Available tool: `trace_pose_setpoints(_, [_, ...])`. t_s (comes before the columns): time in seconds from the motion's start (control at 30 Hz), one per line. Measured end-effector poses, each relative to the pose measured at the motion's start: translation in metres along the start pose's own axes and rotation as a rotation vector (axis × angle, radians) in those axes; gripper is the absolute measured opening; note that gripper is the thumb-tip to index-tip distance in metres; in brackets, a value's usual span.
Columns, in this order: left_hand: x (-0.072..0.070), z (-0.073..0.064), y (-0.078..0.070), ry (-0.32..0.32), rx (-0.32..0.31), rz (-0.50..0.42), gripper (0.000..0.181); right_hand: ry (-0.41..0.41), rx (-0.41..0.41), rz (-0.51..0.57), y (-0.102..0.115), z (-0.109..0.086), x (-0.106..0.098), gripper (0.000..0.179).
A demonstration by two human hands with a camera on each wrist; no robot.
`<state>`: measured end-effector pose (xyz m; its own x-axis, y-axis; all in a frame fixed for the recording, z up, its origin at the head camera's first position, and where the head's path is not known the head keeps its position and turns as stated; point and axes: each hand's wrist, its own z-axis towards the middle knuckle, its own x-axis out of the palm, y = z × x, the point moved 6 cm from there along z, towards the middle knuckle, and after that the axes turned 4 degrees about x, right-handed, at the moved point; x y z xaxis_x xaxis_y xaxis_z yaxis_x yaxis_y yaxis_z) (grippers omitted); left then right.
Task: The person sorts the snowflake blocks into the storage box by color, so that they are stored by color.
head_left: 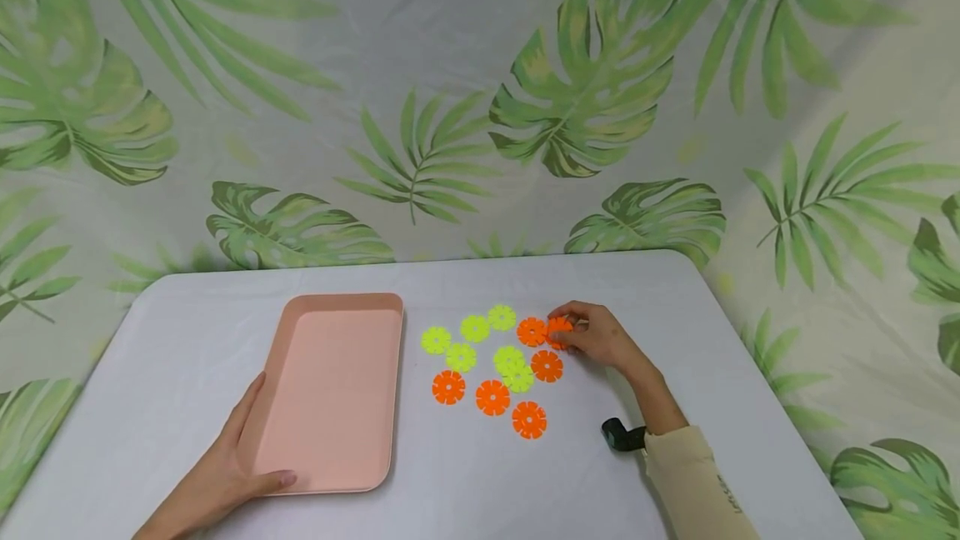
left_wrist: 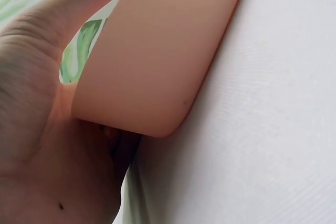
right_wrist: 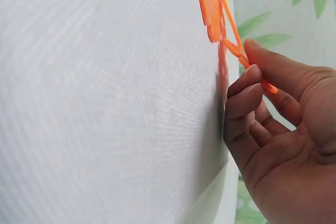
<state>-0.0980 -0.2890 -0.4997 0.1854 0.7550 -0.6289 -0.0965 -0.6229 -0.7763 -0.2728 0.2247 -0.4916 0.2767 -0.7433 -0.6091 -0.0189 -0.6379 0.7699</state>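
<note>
My left hand [head_left: 221,467] grips the near left corner of a pink rectangular tray [head_left: 341,390], its thumb over the near rim and its fingers along the left side. The left wrist view shows the tray's side wall [left_wrist: 157,51] close up. At the right of the scattered discs, my right hand [head_left: 603,338] pinches an orange notched disc [head_left: 558,330] between thumb and fingers. In the right wrist view the pinched disc [right_wrist: 269,85] is tilted, just off the table surface. Another orange disc [head_left: 532,332] lies beside it, and a third orange disc [head_left: 547,366] lies nearer me.
Several yellow-green notched discs [head_left: 461,357] and more orange discs [head_left: 492,397] lie flat between tray and right hand; two yellow-green ones overlap. A black device [head_left: 622,436] is at the right wrist. The table has a white cloth [head_left: 465,482], with a leaf-patterned curtain [head_left: 420,182] behind.
</note>
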Motion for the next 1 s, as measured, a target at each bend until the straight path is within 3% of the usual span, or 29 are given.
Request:
trace_pose_setpoints(0.2, [0.002, 0.000, 0.005, 0.050, -0.013, -0.026, 0.132, -0.030, 0.013, 0.047, 0.003, 0.000, -0.003, 0.032])
trace_pose_setpoints(0.83, [0.001, 0.000, 0.000, 0.049, 0.107, -0.033, 0.139, 0.015, -0.059, 0.240, 0.036, 0.012, 0.013, 0.038])
trace_pose_setpoints(1.0, [0.001, -0.001, 0.001, 0.051, 0.114, -0.020, 0.138, 0.019, -0.087, 0.221, 0.043, 0.016, 0.021, 0.040])
